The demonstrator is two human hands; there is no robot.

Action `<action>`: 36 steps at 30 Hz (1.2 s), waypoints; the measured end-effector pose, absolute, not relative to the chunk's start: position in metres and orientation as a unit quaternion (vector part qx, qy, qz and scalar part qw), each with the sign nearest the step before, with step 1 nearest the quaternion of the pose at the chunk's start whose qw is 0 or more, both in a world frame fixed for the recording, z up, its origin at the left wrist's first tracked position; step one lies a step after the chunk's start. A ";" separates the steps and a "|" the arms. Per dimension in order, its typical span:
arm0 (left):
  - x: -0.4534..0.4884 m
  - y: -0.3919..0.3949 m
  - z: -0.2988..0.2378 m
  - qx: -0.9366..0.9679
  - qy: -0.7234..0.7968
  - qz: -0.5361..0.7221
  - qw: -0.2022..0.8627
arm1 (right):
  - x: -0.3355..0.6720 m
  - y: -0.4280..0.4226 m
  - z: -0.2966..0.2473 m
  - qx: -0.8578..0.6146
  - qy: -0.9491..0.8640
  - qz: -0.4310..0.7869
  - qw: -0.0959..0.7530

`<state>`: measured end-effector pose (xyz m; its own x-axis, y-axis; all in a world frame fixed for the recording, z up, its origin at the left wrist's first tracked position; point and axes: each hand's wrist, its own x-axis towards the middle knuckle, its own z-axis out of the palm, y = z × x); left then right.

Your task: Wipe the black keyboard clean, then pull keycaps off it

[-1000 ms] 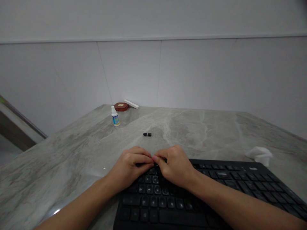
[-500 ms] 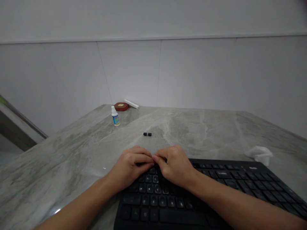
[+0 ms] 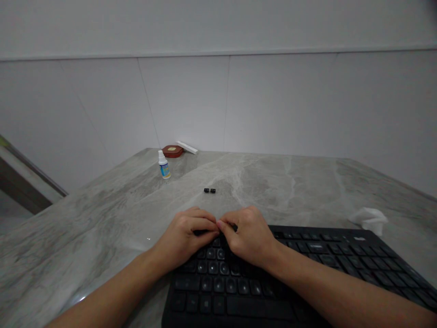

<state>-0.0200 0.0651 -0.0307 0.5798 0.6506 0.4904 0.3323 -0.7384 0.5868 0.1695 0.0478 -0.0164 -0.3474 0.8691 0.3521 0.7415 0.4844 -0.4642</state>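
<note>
Surface: grey marbled tabletop, pale veins, glossy; bright reflections at lower left of frame. Its far edge meets a plain whitish wall at mid-frame; thin vertical seams, one horizontal line across the upper part. Light dim and even. A slanted, banded structure at the left edge, identity unclear.

Black keyboard: lower centre to lower right, flat on the tabletop. Left hand and right hand over its upper left part, fingertips drawn together and meeting at centre; cannot tell whether anything is pinched between them.

Two small black pieces side by side, just above the hands in frame. White bottle, blue label, upright, left of centre; behind it, reddish-brown box and white bar near the wall. Crumpled white tissue at right, by the keyboard's far edge.
</note>
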 end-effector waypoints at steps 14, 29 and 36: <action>-0.020 0.065 -0.031 0.863 0.279 0.363 0.213 | 0.167 0.050 -0.021 -0.465 -0.822 0.058 0.322; -0.016 0.062 -0.028 0.873 0.297 0.343 0.180 | 0.193 0.053 -0.012 -0.541 -0.773 0.081 0.320; -0.017 0.060 -0.028 0.864 0.309 0.353 0.181 | 0.191 0.054 -0.010 -0.551 -0.767 0.088 0.317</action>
<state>-0.0170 0.0597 -0.0279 0.5596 0.6618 0.4988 0.4054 -0.7435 0.5318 0.1912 0.0537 -0.0102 -0.1924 0.9008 0.3894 0.7891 0.3779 -0.4842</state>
